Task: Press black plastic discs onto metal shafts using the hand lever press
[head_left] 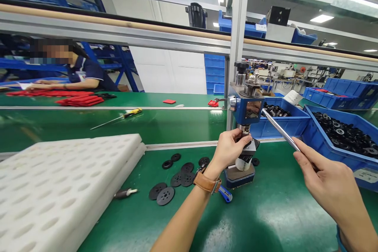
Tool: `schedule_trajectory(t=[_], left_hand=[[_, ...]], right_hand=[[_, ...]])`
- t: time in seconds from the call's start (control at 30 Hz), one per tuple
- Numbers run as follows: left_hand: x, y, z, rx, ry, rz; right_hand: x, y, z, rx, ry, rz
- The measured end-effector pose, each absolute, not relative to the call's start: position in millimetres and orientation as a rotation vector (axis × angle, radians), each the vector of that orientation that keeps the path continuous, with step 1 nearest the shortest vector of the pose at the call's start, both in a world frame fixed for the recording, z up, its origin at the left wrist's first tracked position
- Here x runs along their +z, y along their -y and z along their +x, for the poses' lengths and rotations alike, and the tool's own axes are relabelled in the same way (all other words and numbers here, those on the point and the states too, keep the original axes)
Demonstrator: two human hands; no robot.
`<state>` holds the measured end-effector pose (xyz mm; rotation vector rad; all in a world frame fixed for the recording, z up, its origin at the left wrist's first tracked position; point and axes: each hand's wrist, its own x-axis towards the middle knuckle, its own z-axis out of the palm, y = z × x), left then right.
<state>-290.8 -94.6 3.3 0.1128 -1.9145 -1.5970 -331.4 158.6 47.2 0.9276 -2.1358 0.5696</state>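
Note:
A small blue arbor press (239, 115) stands on the green workbench. My left hand (229, 149) reaches to the space under its ram, thumb and fingers pinched together at a small dark part that they mostly hide. My right hand (332, 179) is wrapped round the end of the press's metal lever (279, 129), which slopes down to the right. Left of the press base lie several flat black discs with holes (165, 196) and smaller black rings (167, 164). A blue utility knife (225, 193) rests beside the base, partly behind my left wrist.
White foam trays with round pockets (67, 181) are stacked at left, beside a dark-handled tool (125, 193). Blue bins of black parts (351, 136) stand at right. Behind lie a screwdriver (130, 113) and red pieces (79, 99); a person (88, 71) sits across the bench.

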Motion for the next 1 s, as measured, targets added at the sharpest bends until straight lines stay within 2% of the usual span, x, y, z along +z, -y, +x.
schedule_trajectory(t=[0.57, 0.83, 1.0], left_hand=[[5, 95, -290, -1.577, 1.926, 0.120], [4, 96, -293, -1.625, 1.911, 0.144], [14, 90, -289, -1.640, 1.892, 0.163]], right_hand=[[40, -152, -328, 0.667, 2.029, 0.896], [29, -146, -332, 0.817, 1.981, 0.834], [58, -156, -330, 0.993, 2.102, 0.979]])
